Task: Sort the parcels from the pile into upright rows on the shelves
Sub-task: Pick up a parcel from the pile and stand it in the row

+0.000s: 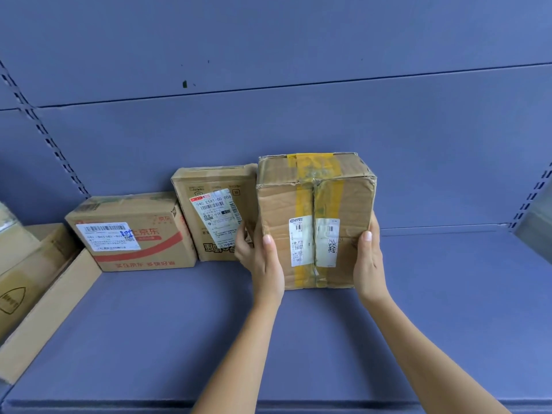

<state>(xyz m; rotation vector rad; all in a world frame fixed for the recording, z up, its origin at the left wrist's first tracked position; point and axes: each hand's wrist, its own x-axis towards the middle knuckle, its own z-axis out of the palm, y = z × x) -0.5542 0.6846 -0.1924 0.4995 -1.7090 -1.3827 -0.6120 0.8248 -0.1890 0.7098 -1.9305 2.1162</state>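
Fingers point(243, 236) of the left hand point(263, 264) wrap round the left side of the tall parcel point(280, 210), with the thumb laid flat on its front face near the edge. The right hand point(369, 264) clasps the opposite side in the same way: its thumb lies on the front, and its other fingers are hidden behind the right face. Both hands are therefore grasping the parcel, one on each side, low on its body. The tall parcel stands upright on the blue shelf point(209, 324), its bottom edge on the shelf board, a little nearer the front than its neighbours. Its cardboard is creased and dented, a strip of yellow tape point(303, 198) runs over the top and down the front, and a white label point(324, 243) with barcodes sits across the seam. Just beside it on the left stands the middle parcel point(209, 180), upright against the back panel point(268, 115), with a tilted white label on its front. The left fingers sit in the gap between the two, and whether the two boxes touch cannot be told. Left again, next to the middle parcel, lies the low parcel point(167, 234) with a red band and red printing. At the far left edge, more cardboard boxes point(44, 309) lie at an angle on the shelf, partly out of view.
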